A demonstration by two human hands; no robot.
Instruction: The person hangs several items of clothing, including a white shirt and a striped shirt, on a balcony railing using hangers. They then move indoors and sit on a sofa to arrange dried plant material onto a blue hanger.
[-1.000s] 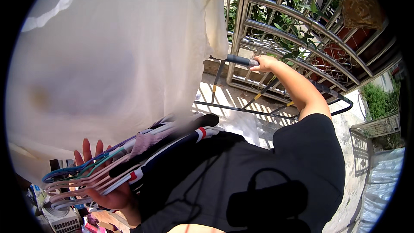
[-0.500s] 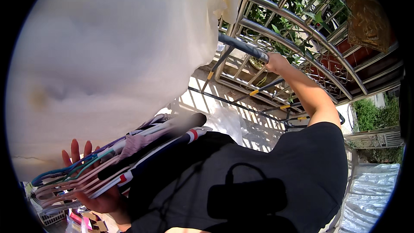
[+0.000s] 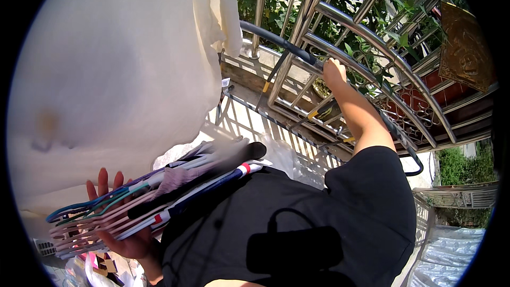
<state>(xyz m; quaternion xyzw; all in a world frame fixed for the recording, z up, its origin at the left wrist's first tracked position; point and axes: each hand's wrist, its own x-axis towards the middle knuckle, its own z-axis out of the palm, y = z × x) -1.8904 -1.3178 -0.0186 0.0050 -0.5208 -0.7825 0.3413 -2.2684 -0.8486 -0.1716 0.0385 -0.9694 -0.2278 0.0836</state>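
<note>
At the lower left, my left hand (image 3: 130,242) holds a bundle of clothes hangers (image 3: 109,217), its thumb on the near side and its long fingers spread behind them. The hangers are pink, blue and green. Several garments lie along them, among them a lilac cloth (image 3: 169,180) and a navy piece with white and red bands (image 3: 204,187). My right hand (image 3: 334,73) is stretched out to the upper right, closed around a dark grey rack bar (image 3: 297,51). A large cream-white sheet (image 3: 117,85) hangs beside the bar and fills the left side.
Behind the bar stands a shiny metal railing (image 3: 353,24) with leafy plants (image 3: 273,5) among it. The rack's lower dark bars (image 3: 255,117) with yellow bands cross near the sunlit floor. An open cardboard box (image 3: 108,266) sits low at the left, and silvery sheeting (image 3: 457,255) lies at the lower right.
The sheet's right edge has shifted left, baring more of the bar and railing. My right hand still grips the bar, slightly further left in view. The hangers remain in my left hand.
</note>
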